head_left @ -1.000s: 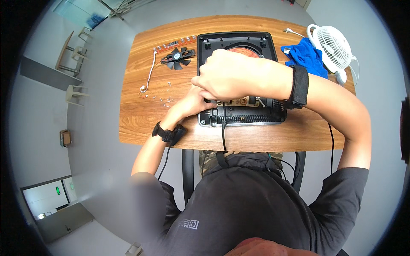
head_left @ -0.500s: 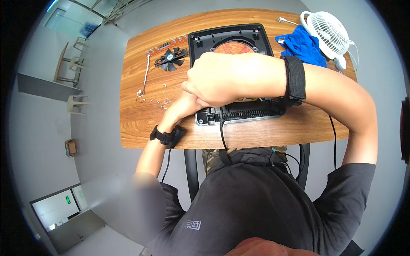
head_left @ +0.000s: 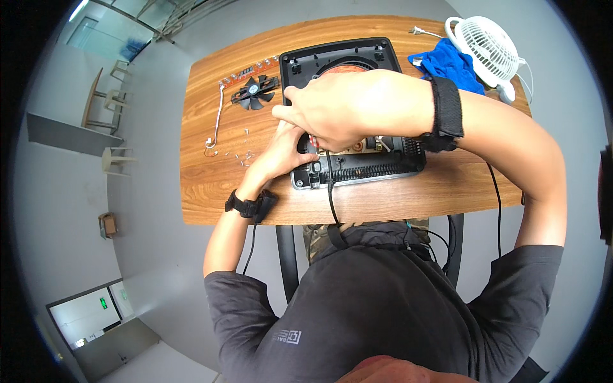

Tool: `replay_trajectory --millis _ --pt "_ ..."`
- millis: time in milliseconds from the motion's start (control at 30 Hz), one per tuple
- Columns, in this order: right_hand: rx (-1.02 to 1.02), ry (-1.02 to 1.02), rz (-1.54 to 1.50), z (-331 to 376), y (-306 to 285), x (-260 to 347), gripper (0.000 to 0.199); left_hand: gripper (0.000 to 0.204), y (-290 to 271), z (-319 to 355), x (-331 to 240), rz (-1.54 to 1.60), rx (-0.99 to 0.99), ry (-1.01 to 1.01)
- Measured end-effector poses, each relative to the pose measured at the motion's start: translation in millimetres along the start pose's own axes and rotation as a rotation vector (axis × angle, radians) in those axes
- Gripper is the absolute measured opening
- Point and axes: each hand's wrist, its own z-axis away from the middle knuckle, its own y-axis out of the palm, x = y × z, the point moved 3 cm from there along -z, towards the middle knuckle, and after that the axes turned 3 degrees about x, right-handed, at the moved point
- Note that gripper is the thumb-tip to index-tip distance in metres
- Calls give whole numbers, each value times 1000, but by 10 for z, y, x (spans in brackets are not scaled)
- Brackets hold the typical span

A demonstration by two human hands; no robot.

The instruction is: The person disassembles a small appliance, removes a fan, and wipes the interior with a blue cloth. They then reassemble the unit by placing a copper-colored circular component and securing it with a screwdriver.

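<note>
Working inside an opened black appliance housing on a wooden table.

Both hands met over the housing's near-left interior: the right hand lay uppermost, fingers curled, apparently pinching a small part hidden beneath; the left hand reached under it, grip unclear. A detached black fan, loose screws lay leftward; blue cloth rightward.
</note>
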Motion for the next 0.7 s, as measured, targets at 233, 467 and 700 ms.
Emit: replay_trajectory --millis 233,467,700 --pt "-212 -205 -176 87 -147 176 18 52 -34 101 -74 301 224 -418" --pt "-29 -262 104 -308 70 241 18 46 3 143 -62 471 120 -357" --pt "104 25 100 -274 12 241 49 54 -89 97 -105 352 270 -433"
